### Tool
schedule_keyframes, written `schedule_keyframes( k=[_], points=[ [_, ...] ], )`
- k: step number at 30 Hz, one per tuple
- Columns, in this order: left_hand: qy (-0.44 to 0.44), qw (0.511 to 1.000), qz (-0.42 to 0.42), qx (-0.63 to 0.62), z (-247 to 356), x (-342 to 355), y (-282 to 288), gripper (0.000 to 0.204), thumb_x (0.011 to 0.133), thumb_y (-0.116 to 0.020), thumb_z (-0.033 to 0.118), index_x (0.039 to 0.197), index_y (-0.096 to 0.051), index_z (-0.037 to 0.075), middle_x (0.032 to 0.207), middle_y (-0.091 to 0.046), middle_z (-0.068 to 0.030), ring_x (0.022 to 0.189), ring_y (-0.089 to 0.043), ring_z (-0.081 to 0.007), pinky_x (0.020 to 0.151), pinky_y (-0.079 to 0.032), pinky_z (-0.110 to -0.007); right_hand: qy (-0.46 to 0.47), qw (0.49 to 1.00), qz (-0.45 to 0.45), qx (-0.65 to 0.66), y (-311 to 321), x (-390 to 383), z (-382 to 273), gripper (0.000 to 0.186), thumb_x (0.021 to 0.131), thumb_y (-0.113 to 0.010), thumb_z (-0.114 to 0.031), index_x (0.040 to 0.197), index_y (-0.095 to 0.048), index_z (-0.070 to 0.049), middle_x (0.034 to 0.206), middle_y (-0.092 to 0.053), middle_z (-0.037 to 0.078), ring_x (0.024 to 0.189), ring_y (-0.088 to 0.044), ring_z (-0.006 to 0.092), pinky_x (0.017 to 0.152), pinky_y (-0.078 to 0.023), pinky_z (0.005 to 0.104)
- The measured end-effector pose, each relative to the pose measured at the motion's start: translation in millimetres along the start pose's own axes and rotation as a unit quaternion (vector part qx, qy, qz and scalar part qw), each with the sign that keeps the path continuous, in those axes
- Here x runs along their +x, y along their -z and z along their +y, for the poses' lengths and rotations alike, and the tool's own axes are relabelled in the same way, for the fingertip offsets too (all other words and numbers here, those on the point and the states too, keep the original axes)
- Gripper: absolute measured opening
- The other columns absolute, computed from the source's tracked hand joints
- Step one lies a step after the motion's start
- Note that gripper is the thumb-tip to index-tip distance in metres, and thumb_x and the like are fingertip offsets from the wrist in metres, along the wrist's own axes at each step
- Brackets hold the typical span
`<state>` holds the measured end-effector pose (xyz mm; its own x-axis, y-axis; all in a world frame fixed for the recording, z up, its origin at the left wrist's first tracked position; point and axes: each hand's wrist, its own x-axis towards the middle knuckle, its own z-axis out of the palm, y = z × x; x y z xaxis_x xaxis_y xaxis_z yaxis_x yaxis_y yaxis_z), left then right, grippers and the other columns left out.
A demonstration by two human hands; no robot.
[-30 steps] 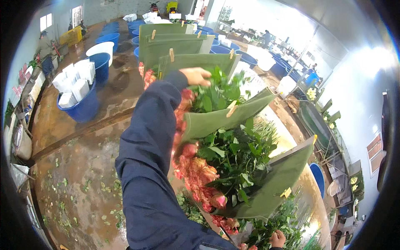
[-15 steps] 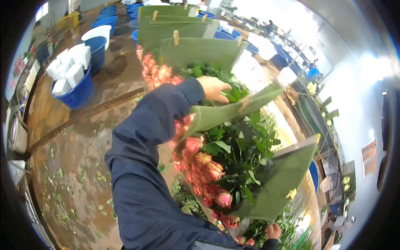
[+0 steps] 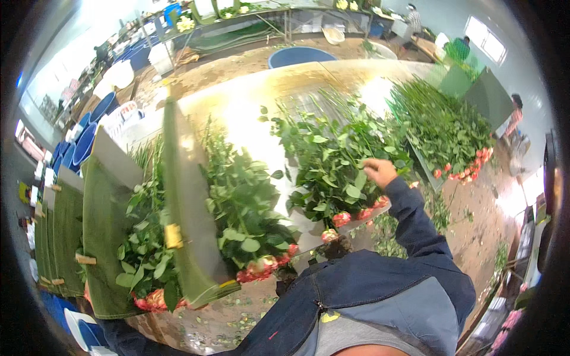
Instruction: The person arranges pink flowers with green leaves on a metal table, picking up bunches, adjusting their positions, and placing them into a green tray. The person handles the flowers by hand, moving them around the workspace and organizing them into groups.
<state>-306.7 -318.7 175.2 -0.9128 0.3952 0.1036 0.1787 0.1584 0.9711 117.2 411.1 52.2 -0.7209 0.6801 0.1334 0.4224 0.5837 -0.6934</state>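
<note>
Over the middle pile of pink-and-cream roses [image 3: 329,160], my right hand [image 3: 380,172] is closed among the leaves, thumb and fingers together. What they pinch is hidden in the foliage. My left forearm [image 3: 127,339] reaches along the lower left, and its hand is mostly hidden behind a green cloth-covered divider [image 3: 110,237], so its fingers do not show. Between that divider and a second green divider [image 3: 190,219] with a yellow clip lies a bunch of roses [image 3: 148,237]. Right of the second divider rests another rose bunch [image 3: 243,207], its heads toward me.
Another large rose pile [image 3: 442,124] lies at the right beside upright green panels [image 3: 487,101]. More clipped dividers [image 3: 62,237] stand at the far left. Beyond the table [image 3: 237,89] is a blue tub [image 3: 301,56]. A person [image 3: 514,115] stands at the right; leaves litter the floor.
The view has swung to the right along the table. My left arm has gone from reaching among the dividers to the lower left. My right hand is now over the middle rose pile.
</note>
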Motion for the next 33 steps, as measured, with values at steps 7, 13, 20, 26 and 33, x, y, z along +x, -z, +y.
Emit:
schedule_keyframes(
  k=[7, 13, 20, 26, 33],
  points=[
    [-0.161, 0.749, 0.582, 0.272, 66.3, -111.3, 2.4, 0.032, 0.091, -0.048, 0.02, 0.115, -0.055, 0.0, 0.108, -0.059, -0.0138, 0.096, -0.058, -0.0223, 0.08, -0.049, -0.032, -0.12, 0.977, 0.037, -0.173, 65.7, 39.7, 121.5, 0.053, 0.074, -0.062, -0.038, 0.115, -0.051, -0.005, 0.098, -0.062, 0.018, 0.087, -0.061, 0.0308, 0.077, -0.047, 0.0383],
    [-0.276, 0.799, 0.497, 0.195, 162.1, -130.2, -345.6, 0.024, 0.09, -0.047, 0.013, 0.103, -0.056, -0.005, 0.094, -0.061, -0.0156, 0.08, -0.06, -0.0208, 0.071, -0.049, -0.029, -0.113, 0.971, -0.117, -0.175, 19.2, 62.3, 161.8, 0.077, 0.07, -0.066, -0.046, 0.13, -0.034, -0.008, 0.105, -0.058, 0.022, 0.098, -0.056, 0.0364, 0.083, -0.045, 0.0419],
    [-0.135, 0.964, -0.145, 0.178, 77.7, -54.9, -737.9, 0.031, 0.085, -0.057, 0.013, 0.111, -0.054, -0.002, 0.105, -0.061, -0.014, 0.097, -0.058, -0.0206, 0.084, -0.045, -0.028, -0.042, 0.977, -0.099, 0.184, 80.0, 70.7, 210.0, 0.051, 0.074, -0.066, -0.033, 0.114, -0.054, -0.003, 0.1, -0.062, 0.019, 0.091, -0.062, 0.0279, 0.081, -0.047, 0.0357],
    [0.029, 0.9, -0.229, 0.37, -18.8, -49.3, -899.3, 0.073, 0.074, -0.063, 0.044, 0.128, -0.036, 0.004, 0.109, -0.056, -0.0229, 0.104, -0.054, -0.0351, 0.085, -0.043, -0.043, -0.127, 0.964, -0.154, -0.177, 90.7, 82.3, 221.7, 0.045, 0.072, -0.064, -0.029, 0.111, -0.052, -0.009, 0.096, -0.062, 0.015, 0.09, -0.06, 0.0324, 0.077, -0.047, 0.0428],
    [0.067, 0.942, -0.23, 0.237, -52.4, -30.8, -902.6, 0.043, 0.071, -0.063, 0.017, 0.11, -0.053, 0.0, 0.095, -0.062, -0.0162, 0.087, -0.06, -0.0258, 0.078, -0.046, -0.033, -0.054, 0.995, -0.07, 0.054, 77.4, 91.3, 242.9, 0.042, 0.066, -0.061, -0.018, 0.105, -0.057, -0.003, 0.084, -0.062, 0.016, 0.078, -0.061, 0.0292, 0.07, -0.048, 0.0359]
  ],
)
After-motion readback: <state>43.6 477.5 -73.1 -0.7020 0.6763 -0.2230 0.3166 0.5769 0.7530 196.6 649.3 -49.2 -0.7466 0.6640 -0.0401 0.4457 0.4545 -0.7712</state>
